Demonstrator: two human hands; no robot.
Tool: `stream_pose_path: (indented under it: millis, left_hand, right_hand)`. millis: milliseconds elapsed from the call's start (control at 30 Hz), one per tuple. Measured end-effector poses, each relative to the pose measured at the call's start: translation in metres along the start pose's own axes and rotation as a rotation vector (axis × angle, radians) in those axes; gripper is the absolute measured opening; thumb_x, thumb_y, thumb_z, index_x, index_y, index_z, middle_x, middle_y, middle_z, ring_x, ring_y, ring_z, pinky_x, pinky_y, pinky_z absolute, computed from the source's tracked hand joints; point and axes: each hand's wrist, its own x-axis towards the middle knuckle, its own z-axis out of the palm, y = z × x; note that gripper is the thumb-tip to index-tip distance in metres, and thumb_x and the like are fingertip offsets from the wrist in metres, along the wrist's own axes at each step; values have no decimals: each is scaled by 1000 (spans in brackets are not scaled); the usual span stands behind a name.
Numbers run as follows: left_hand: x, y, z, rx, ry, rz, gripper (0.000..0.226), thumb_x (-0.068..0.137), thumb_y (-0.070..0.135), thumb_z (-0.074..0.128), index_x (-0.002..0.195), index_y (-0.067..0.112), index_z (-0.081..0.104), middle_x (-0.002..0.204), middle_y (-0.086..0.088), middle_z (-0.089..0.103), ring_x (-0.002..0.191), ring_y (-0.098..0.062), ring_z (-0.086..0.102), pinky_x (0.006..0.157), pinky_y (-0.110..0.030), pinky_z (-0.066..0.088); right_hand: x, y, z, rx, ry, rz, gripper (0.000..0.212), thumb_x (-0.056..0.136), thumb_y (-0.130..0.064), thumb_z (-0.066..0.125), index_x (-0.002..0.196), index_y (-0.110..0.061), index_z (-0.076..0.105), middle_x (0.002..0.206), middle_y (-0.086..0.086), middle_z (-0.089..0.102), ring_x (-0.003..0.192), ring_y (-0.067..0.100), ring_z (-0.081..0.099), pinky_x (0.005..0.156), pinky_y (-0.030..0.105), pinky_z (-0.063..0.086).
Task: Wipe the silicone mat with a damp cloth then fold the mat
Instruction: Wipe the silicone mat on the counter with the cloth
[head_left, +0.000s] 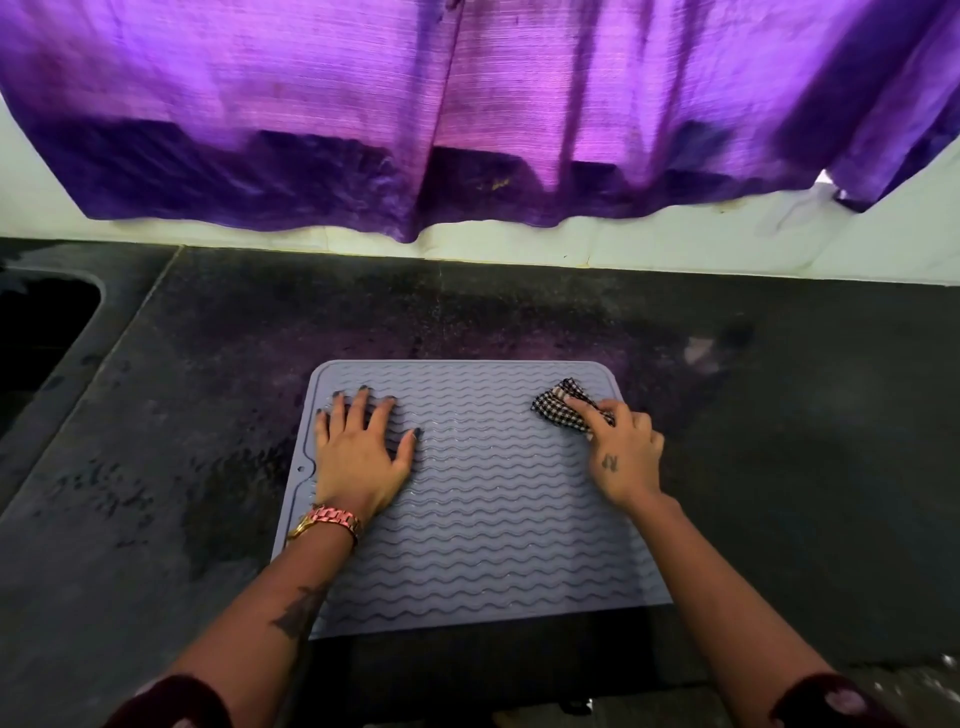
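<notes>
My right hand (626, 457) pinches a small checked cloth (566, 410) between curled fingers and presses it onto the far right corner of the grey silicone mat (498, 499). My left hand (361, 447) lies flat with fingers spread on the mat's far left part, pinning it to the table (779, 441). The mat lies flat and unfolded, its near edge at the table's front edge, so I judge I am in the wiping step, with folding yet to come.

To do this well, I think I should draw the cloth along the wavy ridges rather than across them, so it reaches into the grooves, and keep my left palm pressing down so the mat does not creep. The patch under my left hand will need its own pass, so I should shift that hand onto wiped ground.

On my left wrist sits a pink and gold watch (332, 522). Beyond the mat the dark table is bare but looks damp in patches. A sink (47, 332) opens at the far left, well apart. A purple curtain (467, 104) hangs over the back wall, clear of my strokes. Nothing blocks the wiping.
</notes>
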Motion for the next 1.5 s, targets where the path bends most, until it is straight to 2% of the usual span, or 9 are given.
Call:
stream_pose_path:
  millis: [100, 200, 333, 533, 733, 900, 1133, 1333, 1500]
  left_hand:
    - [-1, -1, -1, -6, -1, 13, 65, 88, 61, 26, 142, 26, 35, 155, -7, 25, 144, -30, 12, 118, -48, 4]
    - [-1, -1, 0, -16, 9, 15, 60, 91, 57, 34, 142, 25, 36, 155, -7, 25, 144, -30, 12, 118, -48, 4]
    - [0, -1, 0, -17, 2, 24, 59, 91, 56, 37, 142, 25, 35, 154, -7, 25, 144, -31, 12, 117, -48, 4]
    - [0, -2, -1, -19, 0, 24, 64, 90, 60, 30, 142, 24, 35, 154, -8, 26, 143, -32, 13, 117, -49, 5]
    - [0, -3, 0, -36, 6, 21, 74, 82, 63, 22, 142, 23, 37, 154, -9, 27, 143, -33, 14, 117, -49, 5]
    - [-1, -2, -1, -22, -5, 24, 64, 90, 60, 28, 143, 24, 35, 155, -8, 25, 144, -32, 12, 117, -49, 4]
    - [-2, -3, 0, -27, 5, 29, 61, 92, 57, 34, 142, 23, 37, 154, -9, 26, 143, -32, 14, 117, -48, 6]
    - [-2, -2, -1, -19, -1, 24, 61, 92, 56, 34, 143, 23, 35, 155, -8, 24, 144, -31, 12, 118, -47, 5]
    - [-3, -4, 0, -13, -3, 27, 61, 92, 56, 33, 144, 24, 33, 155, -8, 23, 144, -31, 11, 118, -47, 4]
  right_hand:
    - [10, 4, -13, 78, -106, -14, 60, 88, -8, 44, 132, -49, 41, 132, -3, 44, 110, 27, 39, 94, 41, 32]
    - [-4, 11, -20, 142, -52, 0, 60, 84, -7, 49, 127, -49, 48, 123, -3, 52, 105, 27, 44, 87, 41, 37]
    - [-45, 7, -1, 54, 34, -18, 58, 88, -14, 50, 135, -46, 39, 133, 0, 45, 105, 27, 42, 89, 40, 33]
    - [-29, 9, -20, 151, -109, -5, 57, 88, -10, 50, 130, -49, 45, 129, -4, 46, 109, 26, 41, 92, 40, 34]
    - [-87, 8, -10, 53, 100, 49, 60, 83, -7, 57, 132, -40, 48, 127, 4, 53, 98, 30, 49, 81, 42, 40]
    - [-77, 9, -17, 77, 6, 64, 58, 87, -12, 48, 134, -46, 40, 132, -3, 44, 108, 24, 42, 92, 39, 34]
    - [-136, -1, -14, 93, 149, 21, 67, 73, -1, 66, 128, -35, 54, 117, 7, 58, 88, 29, 54, 71, 41, 43]
    - [-126, 3, -20, 133, 64, 34, 59, 84, -9, 54, 133, -40, 46, 127, -2, 49, 104, 23, 44, 85, 39, 37]
    - [-150, -3, -20, 193, 128, 48, 64, 73, 0, 65, 126, -33, 56, 112, 6, 57, 89, 25, 51, 72, 38, 41]
